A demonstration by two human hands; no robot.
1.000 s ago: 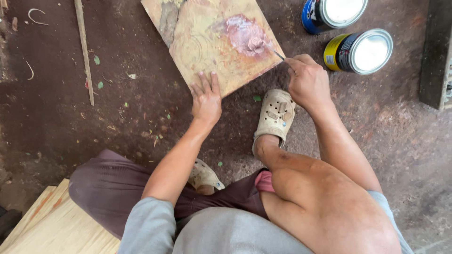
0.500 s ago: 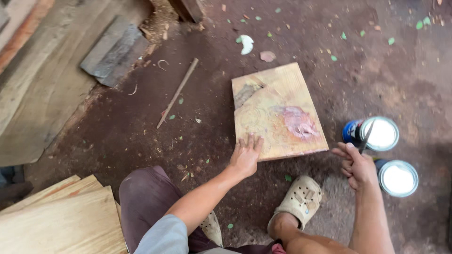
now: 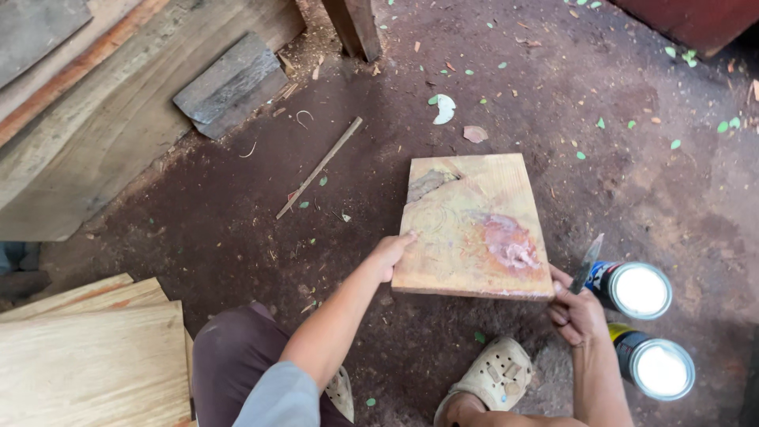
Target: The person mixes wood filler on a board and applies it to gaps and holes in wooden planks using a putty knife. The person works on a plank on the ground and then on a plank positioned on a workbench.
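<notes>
Flat rectangular wooden board [image 3: 466,229], pink-smeared

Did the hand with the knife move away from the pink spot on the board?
Yes. The right hand left the pink spot and now sits off the board's corner, beside the cans.

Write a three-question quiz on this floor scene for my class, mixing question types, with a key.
1. True or false: the left hand rests on the rectangular wooden board with the pink smear.
2. What does the right hand hold? A) grey flat-bladed tool B) thin stick C) sandal
3. Fill in: beside the right hand lie two open round ___, lying on their sides.

Key: 1 true; 2 A; 3 cans.
</notes>
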